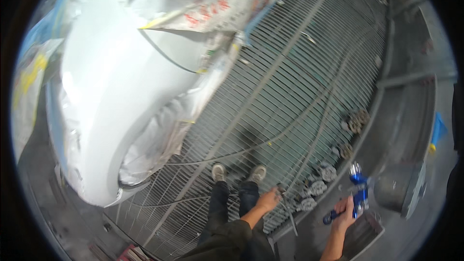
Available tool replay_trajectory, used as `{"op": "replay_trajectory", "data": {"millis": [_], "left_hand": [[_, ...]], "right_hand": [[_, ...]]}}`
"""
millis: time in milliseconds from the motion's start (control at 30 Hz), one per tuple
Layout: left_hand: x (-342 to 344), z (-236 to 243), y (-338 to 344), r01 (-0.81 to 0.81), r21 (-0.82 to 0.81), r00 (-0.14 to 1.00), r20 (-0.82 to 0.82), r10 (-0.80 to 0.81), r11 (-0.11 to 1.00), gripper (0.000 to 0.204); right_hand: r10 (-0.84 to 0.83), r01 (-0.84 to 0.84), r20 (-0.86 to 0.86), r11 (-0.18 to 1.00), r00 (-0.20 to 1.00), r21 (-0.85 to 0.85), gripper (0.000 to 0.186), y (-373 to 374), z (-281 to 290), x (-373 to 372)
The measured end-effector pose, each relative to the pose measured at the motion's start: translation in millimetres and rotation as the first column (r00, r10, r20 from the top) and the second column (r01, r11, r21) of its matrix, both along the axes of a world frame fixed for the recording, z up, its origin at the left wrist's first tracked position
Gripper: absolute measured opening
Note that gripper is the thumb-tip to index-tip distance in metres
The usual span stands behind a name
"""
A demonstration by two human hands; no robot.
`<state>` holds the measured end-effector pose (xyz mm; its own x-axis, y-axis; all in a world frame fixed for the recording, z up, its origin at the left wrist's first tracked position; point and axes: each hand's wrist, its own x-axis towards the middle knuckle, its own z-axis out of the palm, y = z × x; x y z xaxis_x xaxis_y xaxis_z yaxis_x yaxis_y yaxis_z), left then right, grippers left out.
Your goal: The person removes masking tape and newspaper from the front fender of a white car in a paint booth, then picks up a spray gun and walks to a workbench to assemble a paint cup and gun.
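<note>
My right hand (344, 213) is closed round a blue spray gun (360, 194) with shiny metal at its upper end. It is held at the right, beside a grey translucent container (392, 187). My left hand (267, 200) is closed on what looks like the dark end of an air hose; a thin grey length (291, 218) hangs below the fingers. The hold itself is small and blurred. To the left stands a white car body (108, 72), its wheel opening covered with masking paper (153, 151).
I stand on a slatted metal floor grate (290, 87), with hoses (302, 116) lying across it. Crumpled grey wads (316, 188) lie along its right edge, beside a metal ledge (411, 111). A blue piece with a yellow tip (439, 130) is at far right.
</note>
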<state>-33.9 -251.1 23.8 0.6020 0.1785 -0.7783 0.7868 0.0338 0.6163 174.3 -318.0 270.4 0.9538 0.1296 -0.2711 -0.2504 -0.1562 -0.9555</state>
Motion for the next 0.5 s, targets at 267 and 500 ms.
{"op": "replay_trajectory", "data": {"millis": [267,500], "left_hand": [[-81,34,19,-0.107,-0.066,0.985,0.129,0.115,0.992,0.034],[-207,153,74,0.071,0.12,0.981,-0.188,-0.048,0.99,0.036]], "right_hand": [[0.305,-0.313,-0.078,0.941,0.949,-0.125,0.011,-15,4,-24],[0.451,-0.47,-0.138,0.864,0.882,-0.181,0.011,5,47,-37]]}}
